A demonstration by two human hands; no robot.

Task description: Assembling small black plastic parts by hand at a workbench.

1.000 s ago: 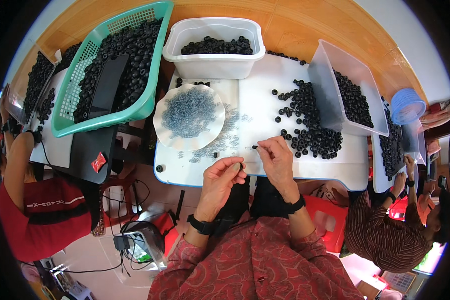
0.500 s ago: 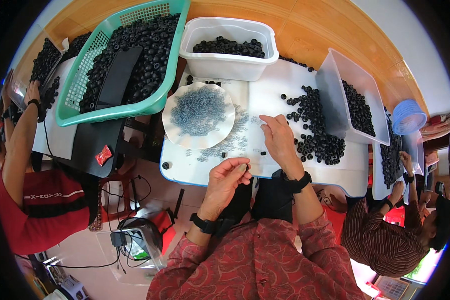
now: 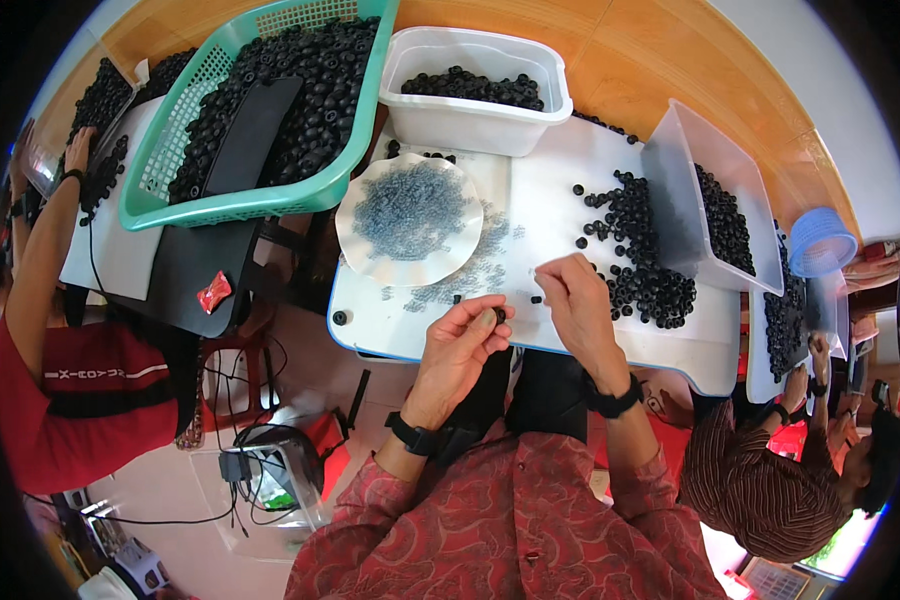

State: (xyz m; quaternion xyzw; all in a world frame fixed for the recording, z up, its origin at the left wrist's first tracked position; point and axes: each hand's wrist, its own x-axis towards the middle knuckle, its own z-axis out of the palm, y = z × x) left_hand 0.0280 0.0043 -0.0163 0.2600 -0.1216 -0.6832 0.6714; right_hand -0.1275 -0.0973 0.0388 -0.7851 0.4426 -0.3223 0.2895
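Note:
My left hand (image 3: 460, 345) is closed, with a small black round part (image 3: 499, 315) pinched between thumb and fingers just over the table's front edge. To its right, my right hand (image 3: 582, 305) hovers above the white tabletop with fingers curled in and tips together; whatever they hold, if anything, is too small to make out. A wavy-rimmed white plate (image 3: 355, 250) beyond my left hand carries a heap of tiny grey-blue pieces (image 3: 408, 208), and more lie scattered beside it. Loose black round parts (image 3: 660, 295) are piled right of my right hand. Single ones lie near the front edge.
A green basket (image 3: 270, 207) and a white tub (image 3: 470, 122), both holding black parts, stand at the back. A translucent bin (image 3: 675, 190) lies tipped at the right. Other people work at the left (image 3: 90, 400) and right (image 3: 780, 480). Cables (image 3: 235, 470) lie below.
My right hand's pointing finger has curled in to meet the thumb, and the hand sits slightly lower against the table. My left hand still grips the black part. The whole view has shifted slightly.

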